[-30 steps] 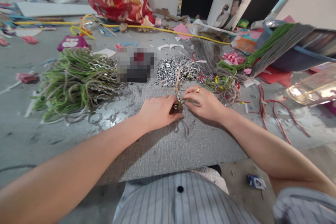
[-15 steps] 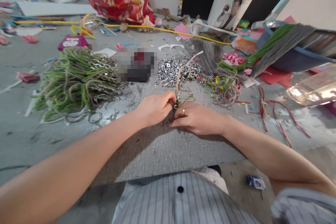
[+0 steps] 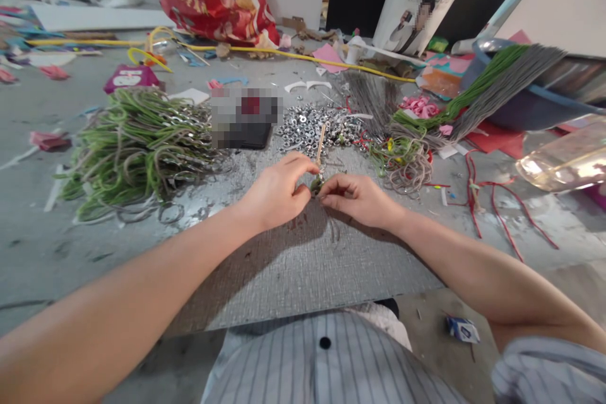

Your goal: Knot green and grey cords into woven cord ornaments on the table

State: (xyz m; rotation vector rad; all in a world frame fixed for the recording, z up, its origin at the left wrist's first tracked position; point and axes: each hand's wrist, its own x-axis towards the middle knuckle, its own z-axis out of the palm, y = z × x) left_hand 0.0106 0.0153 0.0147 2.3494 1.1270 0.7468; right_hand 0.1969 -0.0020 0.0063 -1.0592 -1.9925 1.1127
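Between my two hands is a small knotted piece of green and grey cord point(image 3: 316, 185). My left hand point(image 3: 283, 191) pinches it from the left with thumb and bent forefinger. From the right, the thumb and fingertips of my right hand point(image 3: 357, 199) close on the same cord. A thin tan stick or strap point(image 3: 321, 142) stands just beyond the fingertips, its lower end near the cord. Behind it spreads a heap of small silvery metal nuts or rings point(image 3: 307, 128). My fingers hide part of the knot.
To the left lies a big pile of green and grey cord loops point(image 3: 137, 151), beside a dark, blurred-out box point(image 3: 249, 132). On the right are loose cords point(image 3: 407, 161), red strings point(image 3: 497, 186), a blue basin point(image 3: 530, 98) and a clear bottle point(image 3: 563, 158).
My right hand has turned, with its fingers now bent to a pinch at the cord. My left hand has barely shifted. The white strip over the metal heap now lies flatter.
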